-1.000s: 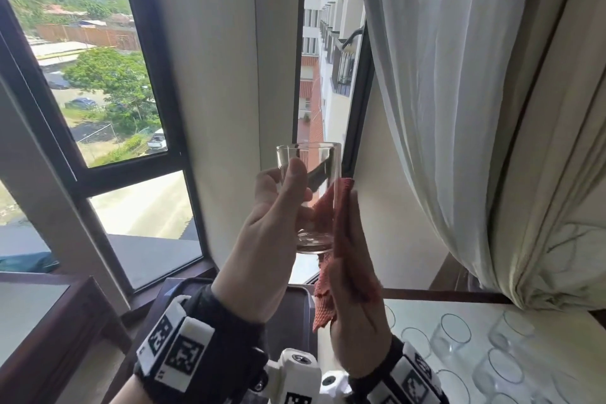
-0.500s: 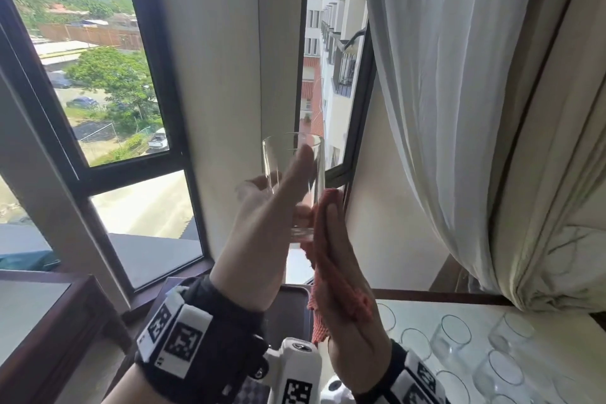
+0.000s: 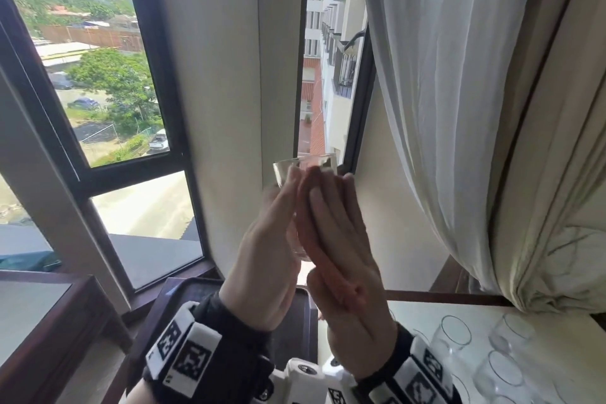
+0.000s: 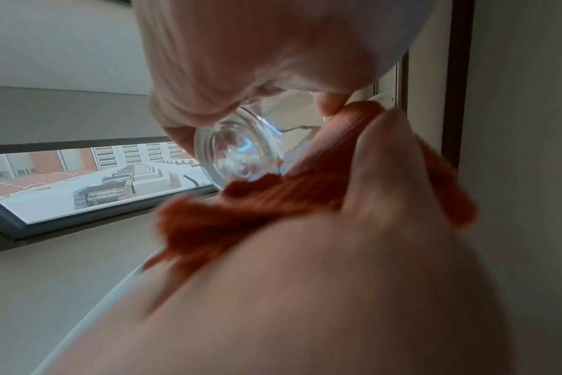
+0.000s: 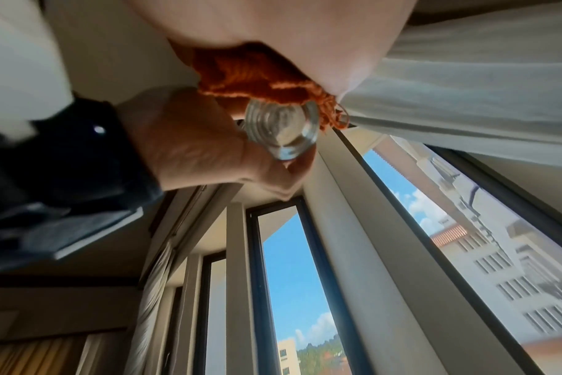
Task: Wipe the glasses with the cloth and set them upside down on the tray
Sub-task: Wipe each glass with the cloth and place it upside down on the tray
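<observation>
glass (image 3: 305, 167): held up in the air, mouth at 12 o'clock, standing straight.
left hand (image 3: 265, 259): its grip curls round the glass.
right hand (image 3: 341, 259): flat fingers press the cloth (image 4: 273, 203) on the glass, at its 3 o'clock.
tray (image 3: 296, 321): down at 6 o'clock.

A room high up in a residential or hotel-type building is shown. Tall dark-framed windows (image 3: 144, 128) are set in an angled bay, and through them trees, parked cars and a neighbouring multi-storey block with balconies (image 3: 337, 52) are seen far below. A sheer white curtain (image 3: 459, 82) is gathered at the right. Dark wooden furniture (image 3: 42, 331) and a pale tabletop (image 3: 557, 318) bearing several drinking glasses (image 3: 455, 334) are placed beneath the windows.
</observation>
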`<state>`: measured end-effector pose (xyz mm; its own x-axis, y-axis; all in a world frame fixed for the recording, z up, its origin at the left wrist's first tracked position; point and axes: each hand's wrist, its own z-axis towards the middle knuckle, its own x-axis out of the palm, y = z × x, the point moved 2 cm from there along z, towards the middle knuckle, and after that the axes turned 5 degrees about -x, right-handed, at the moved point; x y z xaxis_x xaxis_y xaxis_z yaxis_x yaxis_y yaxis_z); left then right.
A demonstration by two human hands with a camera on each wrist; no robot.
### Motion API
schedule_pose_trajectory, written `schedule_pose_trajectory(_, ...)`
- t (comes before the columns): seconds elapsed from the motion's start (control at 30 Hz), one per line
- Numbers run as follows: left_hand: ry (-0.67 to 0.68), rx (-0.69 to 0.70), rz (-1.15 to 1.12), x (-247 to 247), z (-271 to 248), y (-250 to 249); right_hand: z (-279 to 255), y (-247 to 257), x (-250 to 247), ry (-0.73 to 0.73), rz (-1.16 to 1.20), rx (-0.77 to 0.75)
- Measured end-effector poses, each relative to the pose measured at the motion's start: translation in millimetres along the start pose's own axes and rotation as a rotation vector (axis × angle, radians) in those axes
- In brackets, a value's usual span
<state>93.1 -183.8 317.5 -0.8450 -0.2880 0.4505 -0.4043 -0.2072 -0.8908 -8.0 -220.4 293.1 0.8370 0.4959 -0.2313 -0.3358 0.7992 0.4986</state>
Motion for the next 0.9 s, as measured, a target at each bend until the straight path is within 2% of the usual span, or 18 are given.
schedule_pose_trajectory(0.07,-0.011,0.025,0.042,-4.2,1.5,-3.7,-10.1,-5.4,1.8,-0.001,0.000,-0.020)
schedule_pose_trajectory(0.1,0.000,0.041,0.062,-4.4,1.1,-4.7,-17.4,-6.7,0.6,-0.029,0.060,0.054)
schedule_pose_trajectory(0.17,0.030,0.057,0.106,-0.4,-2.4,-4.8,-21.7,-4.5,-6.0,-0.179,0.215,0.356)
schedule_pose_trajectory(0.23,0.058,0.064,0.152,5.1,-5.8,-1.0,-21.4,-12.6,-15.1,-0.222,0.295,0.600)
schedule_pose_trajectory(0.27,0.063,0.068,0.170,8.0,-7.3,0.8,-12.8,-12.3,-19.4,-0.219,0.262,0.603)
schedule_pose_trajectory(0.33,0.035,0.080,0.204,10.2,-6.6,3.4,1.5,-4.4,-23.0,-0.243,0.183,0.334)
schedule_pose_trajectory(0.37,0.016,0.086,0.215,10.6,-5.7,3.2,5.7,0.4,-20.9,-0.205,0.159,0.219)
schedule_pose_trajectory(0.47,-0.020,0.093,0.197,6.0,0.2,-2.7,4.4,9.5,-8.3,-0.114,0.148,0.134)
schedule_pose_trajectory(0.53,-0.020,0.082,0.158,2.3,2.3,-10.3,-9.4,5.3,0.0,-0.043,0.071,-0.014)
schedule_pose_trajectory(0.63,-0.007,0.080,0.176,-0.8,2.7,-10.9,-21.9,-4.6,0.8,-0.089,0.180,0.062)
schedule_pose_trajectory(0.73,0.018,0.062,0.163,8.1,-3.7,-4.9,-25.9,-6.0,-9.9,-0.169,0.273,0.480)
schedule_pose_trajectory(0.77,0.014,0.061,0.164,11.2,-5.9,-3.4,-22.2,-5.4,-13.4,-0.153,0.244,0.533)
schedule_pose_trajectory(0.8,0.010,0.063,0.162,13.4,-6.8,-2.3,-16.6,-3.3,-15.7,-0.129,0.203,0.531)
schedule_pose_trajectory(0.83,-0.001,0.068,0.162,14.9,-7.1,-2.3,-8.9,1.7,-17.0,-0.109,0.136,0.463)
schedule_pose_trajectory(0.9,-0.035,0.067,0.176,12.3,-4.1,-4.7,5.4,11.1,-14.7,-0.131,0.120,0.198)
